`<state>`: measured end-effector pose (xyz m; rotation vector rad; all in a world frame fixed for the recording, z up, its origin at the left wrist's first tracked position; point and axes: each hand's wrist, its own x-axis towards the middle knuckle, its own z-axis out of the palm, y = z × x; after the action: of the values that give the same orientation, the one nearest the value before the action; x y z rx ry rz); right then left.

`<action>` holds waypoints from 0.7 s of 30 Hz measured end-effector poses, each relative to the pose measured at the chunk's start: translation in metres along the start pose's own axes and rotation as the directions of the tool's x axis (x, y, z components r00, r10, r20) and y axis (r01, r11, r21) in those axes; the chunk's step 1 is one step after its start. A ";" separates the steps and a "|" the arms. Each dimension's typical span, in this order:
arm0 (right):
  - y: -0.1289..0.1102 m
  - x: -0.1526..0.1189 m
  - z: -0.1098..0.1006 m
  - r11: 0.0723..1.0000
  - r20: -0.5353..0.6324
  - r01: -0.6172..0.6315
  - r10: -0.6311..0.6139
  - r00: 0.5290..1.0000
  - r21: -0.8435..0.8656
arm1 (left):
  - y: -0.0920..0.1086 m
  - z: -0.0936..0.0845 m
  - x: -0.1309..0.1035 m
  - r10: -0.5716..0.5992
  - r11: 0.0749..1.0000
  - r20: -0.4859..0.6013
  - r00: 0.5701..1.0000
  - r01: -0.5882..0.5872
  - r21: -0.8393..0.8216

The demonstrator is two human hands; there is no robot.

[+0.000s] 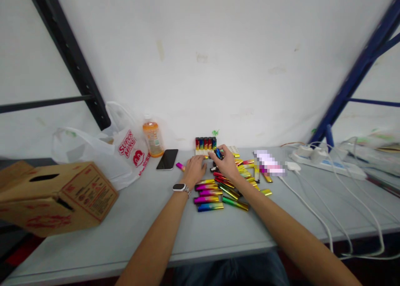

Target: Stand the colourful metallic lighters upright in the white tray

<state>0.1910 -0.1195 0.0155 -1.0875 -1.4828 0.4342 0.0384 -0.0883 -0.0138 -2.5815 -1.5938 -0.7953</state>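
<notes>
Shiny multicoloured lighters lie in a loose pile on the grey table, with a green one (235, 203) and a blue one (210, 207) nearest the front. Against the wall, several more lighters (205, 144) stand upright in a row in a pale holder. My right hand (226, 163) pinches a dark blue lighter (218, 154) just right of that row. My left hand (194, 169), with a watch on its wrist, rests palm down in front of the row, fingers bent; what lies under its fingertips is hidden. A pink lighter (180, 166) lies left of it.
At the left are a cardboard box (84, 194), a white plastic bag (125, 152), an orange-capped-label bottle (153, 136) and a black phone (167, 159). To the right, a lit phone (269, 163), a charger (293, 166), white cables and a power strip (331, 164) lie on the table (150, 219).
</notes>
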 end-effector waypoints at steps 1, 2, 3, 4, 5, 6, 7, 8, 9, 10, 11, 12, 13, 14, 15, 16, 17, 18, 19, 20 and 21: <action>0.000 0.000 -0.001 1.000 0.014 0.005 -0.005 1.000 0.024 | 0.000 0.000 0.000 0.001 1.000 -0.004 1.000 -0.001 0.008; 0.000 0.001 -0.001 0.999 0.026 0.016 -0.017 0.999 0.039 | 0.001 -0.001 -0.001 0.003 1.000 -0.010 1.000 -0.002 0.013; 0.000 0.002 -0.002 0.998 0.038 0.037 -0.038 0.999 0.041 | 0.001 -0.002 -0.001 0.005 1.000 -0.013 1.000 -0.005 0.016; 0.000 0.003 -0.003 0.997 0.048 0.066 -0.067 0.997 0.032 | 0.002 -0.002 -0.001 0.006 1.000 -0.014 1.000 -0.006 0.019; 0.000 0.004 -0.005 0.995 0.058 0.103 -0.104 0.993 0.014 | 0.002 -0.003 -0.001 0.005 1.000 -0.011 1.000 -0.005 0.023; 0.000 0.006 -0.006 0.989 0.069 0.146 -0.144 0.987 -0.013 | 0.003 -0.004 -0.002 0.006 1.000 -0.007 1.000 -0.006 0.028; 0.001 0.008 -0.008 0.982 0.084 0.184 -0.180 0.980 -0.046 | 0.004 -0.005 -0.002 0.007 0.999 -0.002 1.000 -0.007 0.033; 0.002 0.011 -0.009 0.974 0.108 0.210 -0.201 0.974 -0.083 | 0.005 -0.006 -0.002 0.009 0.999 0.006 1.000 -0.009 0.039; 0.003 0.013 -0.010 0.967 0.135 0.224 -0.208 0.969 -0.119 | 0.005 -0.007 -0.002 0.009 0.999 0.014 1.000 -0.010 0.047; 0.005 0.017 -0.011 0.962 0.157 0.229 -0.206 0.966 -0.146 | 0.006 -0.007 -0.002 0.010 0.998 0.023 1.000 -0.012 0.055; 0.007 0.021 -0.012 0.960 0.172 0.228 -0.200 0.965 -0.163 | 0.006 -0.008 -0.002 0.011 0.998 0.031 0.999 -0.013 0.064; 0.010 0.026 -0.012 0.961 0.177 0.219 -0.189 0.966 -0.168 | 0.007 -0.008 -0.003 0.012 0.997 0.037 0.999 -0.015 0.073; 0.014 0.031 -0.012 0.966 0.176 0.202 -0.174 0.969 -0.161 | 0.007 -0.008 -0.003 0.014 0.996 0.043 0.999 -0.018 0.082; 0.019 0.038 -0.011 0.973 0.169 0.179 -0.154 0.973 -0.145 | 0.007 -0.008 -0.003 0.019 0.996 0.047 0.999 -0.024 0.090; 0.024 0.045 -0.010 0.980 0.166 0.151 -0.129 0.978 -0.126 | 0.007 -0.008 -0.003 0.025 0.995 0.052 0.998 -0.030 0.097; 0.029 0.052 -0.009 0.987 0.172 0.119 -0.099 0.980 -0.112 | 0.006 -0.008 -0.003 0.029 0.994 0.056 0.998 -0.035 0.104; 0.034 0.060 -0.008 0.990 0.182 0.096 -0.076 0.980 -0.104 | 0.006 -0.007 -0.002 0.032 0.993 0.059 0.998 -0.038 0.110; 0.038 0.067 -0.006 0.988 0.197 0.104 -0.080 0.977 -0.111 | 0.005 -0.007 -0.002 0.033 0.993 0.062 0.998 -0.039 0.115; 0.042 0.074 -0.005 0.983 0.206 0.129 -0.099 0.974 -0.135 | 0.005 -0.006 -0.002 0.032 0.992 0.064 0.997 -0.040 0.119; 0.045 0.080 -0.003 0.972 0.220 0.160 -0.121 0.968 -0.170 | 0.005 -0.006 -0.002 0.031 0.992 0.067 0.997 -0.039 0.123; 0.047 0.086 -0.001 0.958 0.239 0.194 -0.142 0.961 -0.212 | 0.005 -0.006 -0.001 0.029 0.991 0.070 0.997 -0.038 0.129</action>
<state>0.2203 -0.0267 0.0284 -1.1099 -1.8458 0.2709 0.0397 -0.0935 -0.0080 -2.5620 -1.5579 -0.5855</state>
